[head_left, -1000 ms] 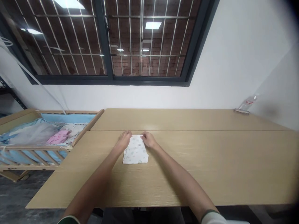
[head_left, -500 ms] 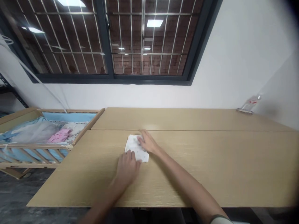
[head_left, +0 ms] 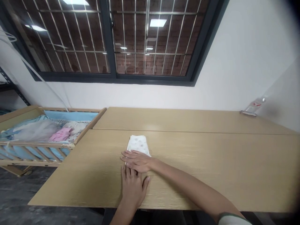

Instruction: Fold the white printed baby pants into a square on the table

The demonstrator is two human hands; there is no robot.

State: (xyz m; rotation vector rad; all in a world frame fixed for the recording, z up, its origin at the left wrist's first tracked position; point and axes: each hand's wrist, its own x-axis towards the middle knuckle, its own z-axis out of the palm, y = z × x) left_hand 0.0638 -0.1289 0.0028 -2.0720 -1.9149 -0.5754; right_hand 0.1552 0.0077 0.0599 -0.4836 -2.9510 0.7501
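A small folded white cloth with a faint print (head_left: 138, 144) lies on the wooden table (head_left: 211, 162), near its middle. My right hand (head_left: 137, 161) lies flat across the cloth's near edge, fingers stretched out to the left. My left hand (head_left: 132, 187) rests flat on the table just in front of it, fingers pointing forward, their tips tucked under the right hand. Neither hand grips anything.
A wooden baby cot (head_left: 44, 137) with blue lining and pink and white clothes (head_left: 61, 134) stands against the table's left end. A plastic bottle (head_left: 253, 106) lies at the far right corner by the wall. A barred window (head_left: 117, 40) is ahead.
Both hands have moved from the cloth's far corners to its near edge. The left drew back first, then the right slid over the cloth, which now looks shorter and more compact.
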